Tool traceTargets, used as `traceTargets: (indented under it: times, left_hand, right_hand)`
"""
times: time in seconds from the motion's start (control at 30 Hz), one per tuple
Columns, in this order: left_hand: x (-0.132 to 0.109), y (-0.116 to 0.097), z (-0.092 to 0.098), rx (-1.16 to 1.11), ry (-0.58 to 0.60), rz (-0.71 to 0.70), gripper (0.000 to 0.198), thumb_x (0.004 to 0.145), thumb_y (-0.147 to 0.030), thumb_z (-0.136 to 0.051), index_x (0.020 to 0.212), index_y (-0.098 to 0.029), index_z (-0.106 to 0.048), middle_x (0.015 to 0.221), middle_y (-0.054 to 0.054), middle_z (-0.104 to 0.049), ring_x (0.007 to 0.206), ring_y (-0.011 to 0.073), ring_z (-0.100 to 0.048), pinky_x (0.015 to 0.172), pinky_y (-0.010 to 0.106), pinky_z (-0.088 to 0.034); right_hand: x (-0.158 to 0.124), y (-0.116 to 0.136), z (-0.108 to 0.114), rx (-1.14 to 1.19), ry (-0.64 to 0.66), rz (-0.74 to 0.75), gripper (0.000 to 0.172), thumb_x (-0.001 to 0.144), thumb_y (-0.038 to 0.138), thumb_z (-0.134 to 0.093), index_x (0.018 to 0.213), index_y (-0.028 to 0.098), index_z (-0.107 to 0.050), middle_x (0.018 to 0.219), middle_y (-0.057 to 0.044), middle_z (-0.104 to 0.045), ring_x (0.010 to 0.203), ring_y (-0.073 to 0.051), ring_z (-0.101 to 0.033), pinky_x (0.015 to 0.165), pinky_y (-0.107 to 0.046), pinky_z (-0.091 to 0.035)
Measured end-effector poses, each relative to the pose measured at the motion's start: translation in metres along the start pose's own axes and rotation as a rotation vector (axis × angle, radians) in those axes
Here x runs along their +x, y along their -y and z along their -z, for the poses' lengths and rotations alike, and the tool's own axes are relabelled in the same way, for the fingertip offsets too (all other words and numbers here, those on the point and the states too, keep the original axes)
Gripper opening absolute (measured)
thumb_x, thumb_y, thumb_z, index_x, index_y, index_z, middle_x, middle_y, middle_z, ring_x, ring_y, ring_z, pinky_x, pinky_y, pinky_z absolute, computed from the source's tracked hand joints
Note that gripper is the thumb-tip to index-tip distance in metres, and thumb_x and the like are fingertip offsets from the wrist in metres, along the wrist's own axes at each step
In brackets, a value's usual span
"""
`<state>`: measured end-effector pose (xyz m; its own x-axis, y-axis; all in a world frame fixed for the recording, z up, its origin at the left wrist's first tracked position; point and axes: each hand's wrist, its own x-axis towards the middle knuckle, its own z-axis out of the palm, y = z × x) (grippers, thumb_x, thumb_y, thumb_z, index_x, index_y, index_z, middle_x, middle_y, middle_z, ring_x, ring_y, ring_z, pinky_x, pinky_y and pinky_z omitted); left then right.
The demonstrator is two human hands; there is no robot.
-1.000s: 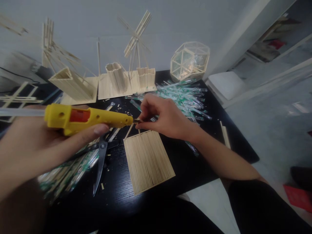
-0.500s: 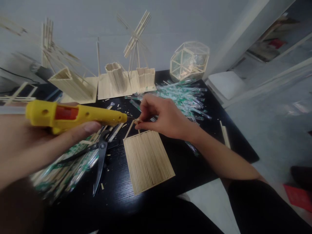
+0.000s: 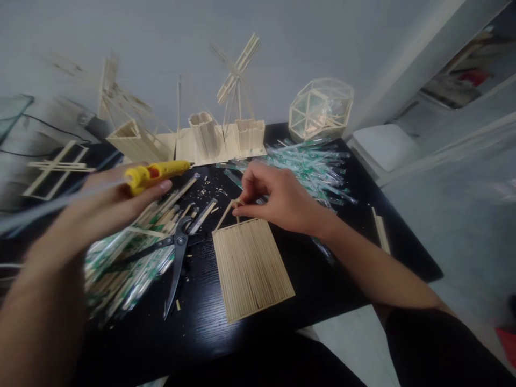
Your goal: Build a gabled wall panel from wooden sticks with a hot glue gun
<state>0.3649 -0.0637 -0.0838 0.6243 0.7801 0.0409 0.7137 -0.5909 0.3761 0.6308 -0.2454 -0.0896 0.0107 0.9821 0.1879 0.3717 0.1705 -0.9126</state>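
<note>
My left hand [image 3: 108,201] is wrapped round a yellow glue gun [image 3: 159,173], whose nozzle points right over the table. With thumb and forefinger, my right hand [image 3: 278,199] pinches the top of thin wooden sticks [image 3: 224,216] that rise from the far edge of a flat stick panel [image 3: 252,269]. The panel lies on the black table [image 3: 197,285]. Black-handled pruning shears [image 3: 179,242] lie open left of the panel, partly over a pile of wrapped sticks [image 3: 133,263].
Stick models stand at the back: a windmill [image 3: 237,70], a round cup [image 3: 203,134], a triangular holder [image 3: 135,141] and a faceted frame [image 3: 320,110]. Clear wrappers [image 3: 310,164] lie behind my right hand. Loose sticks [image 3: 381,231] are near the right edge; a white stool [image 3: 385,145] stands beyond.
My left hand has drawn the glue gun back and left, away from the pinched sticks. My right hand keeps its pinch. The view has shifted slightly, with objects appearing further right and lower.
</note>
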Motion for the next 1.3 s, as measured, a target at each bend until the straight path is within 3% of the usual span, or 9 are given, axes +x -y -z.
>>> traceTargets:
  times: [0.1,0.17,0.33,0.5,0.7,0.87,0.97,1.1,1.3]
  left_hand:
    - [0.011,0.009,-0.01,0.116,0.092,-0.028,0.04,0.088,-0.056,-0.05,0.094,-0.018,-0.063,0.087,0.003,-0.058,0.08,0.0211,-0.055,0.076,0.032,-0.044]
    - [0.015,0.023,-0.015,0.163,0.128,-0.129,0.037,0.088,-0.049,-0.05,0.102,-0.017,-0.061,0.097,0.006,-0.059,0.09,0.0232,-0.056,0.086,0.035,-0.046]
    - [0.016,0.055,-0.028,0.206,0.152,-0.185,0.042,0.087,-0.039,-0.05,0.119,-0.012,-0.06,0.113,0.012,-0.056,0.101,0.0266,-0.057,0.098,0.04,-0.049]
    - [0.014,0.064,-0.043,0.22,0.1,-0.205,0.045,0.075,-0.033,-0.054,0.115,-0.014,-0.06,0.114,0.014,-0.054,0.107,0.0314,-0.059,0.101,0.045,-0.05]
    - [0.008,0.072,-0.05,0.147,0.102,-0.212,0.044,0.075,-0.035,-0.054,0.115,-0.017,-0.062,0.115,0.013,-0.055,0.107,0.032,-0.061,0.103,0.05,-0.05]
    - [-0.009,0.063,-0.033,0.086,0.146,-0.186,0.049,0.083,-0.042,-0.056,0.123,-0.015,-0.062,0.123,0.015,-0.055,0.114,0.0324,-0.06,0.106,0.05,-0.048]
    - [-0.027,0.049,-0.014,0.042,0.164,-0.161,0.039,0.094,-0.045,-0.053,0.121,-0.018,-0.062,0.126,0.013,-0.06,0.119,0.0288,-0.058,0.111,0.045,-0.043]
    - [-0.052,0.046,0.005,-0.09,0.233,0.034,0.037,0.095,-0.054,-0.056,0.107,-0.02,-0.066,0.112,0.007,-0.071,0.103,0.0261,-0.065,0.092,0.034,-0.05]
    - [-0.082,0.06,0.023,-0.336,0.214,0.345,0.062,0.081,-0.081,-0.061,0.087,-0.02,-0.068,0.074,0.001,-0.072,0.066,0.0199,-0.061,0.063,0.03,-0.05]
  right_hand:
    - [0.001,-0.002,0.0,-0.009,0.0,-0.013,0.034,0.08,0.026,-0.083,0.083,0.023,-0.049,0.079,0.003,-0.067,0.084,-0.017,-0.074,0.078,-0.031,-0.058]
    - [0.001,-0.004,0.0,-0.024,0.003,-0.016,0.035,0.079,0.026,-0.084,0.083,0.023,-0.05,0.079,0.003,-0.068,0.082,-0.017,-0.073,0.076,-0.032,-0.057]
    - [0.002,-0.008,-0.001,-0.029,0.016,-0.028,0.035,0.079,0.028,-0.085,0.084,0.024,-0.05,0.081,0.002,-0.071,0.081,-0.018,-0.074,0.074,-0.032,-0.057]
    - [0.002,-0.007,-0.002,-0.002,0.016,-0.036,0.034,0.079,0.027,-0.083,0.083,0.024,-0.05,0.079,0.002,-0.071,0.081,-0.018,-0.075,0.078,-0.033,-0.058]
    - [0.002,-0.007,-0.001,0.004,0.044,-0.044,0.031,0.08,0.027,-0.084,0.086,0.024,-0.053,0.084,0.001,-0.075,0.083,-0.018,-0.076,0.078,-0.032,-0.059]
    - [0.002,-0.005,0.001,-0.026,0.066,-0.03,0.024,0.08,0.026,-0.083,0.084,0.022,-0.059,0.084,0.0,-0.077,0.082,-0.017,-0.076,0.079,-0.031,-0.06]
    - [0.002,-0.002,0.001,-0.043,0.079,-0.013,0.023,0.08,0.026,-0.083,0.083,0.023,-0.061,0.083,0.001,-0.077,0.08,-0.017,-0.075,0.079,-0.033,-0.06]
    - [0.002,-0.003,0.001,-0.056,0.095,0.003,0.022,0.079,0.025,-0.084,0.089,0.023,-0.064,0.085,0.001,-0.077,0.081,-0.017,-0.074,0.081,-0.035,-0.061]
    - [0.002,-0.005,0.003,-0.099,0.095,0.038,0.032,0.078,0.03,-0.087,0.101,0.023,-0.065,0.091,-0.002,-0.077,0.089,-0.021,-0.075,0.086,-0.039,-0.062]
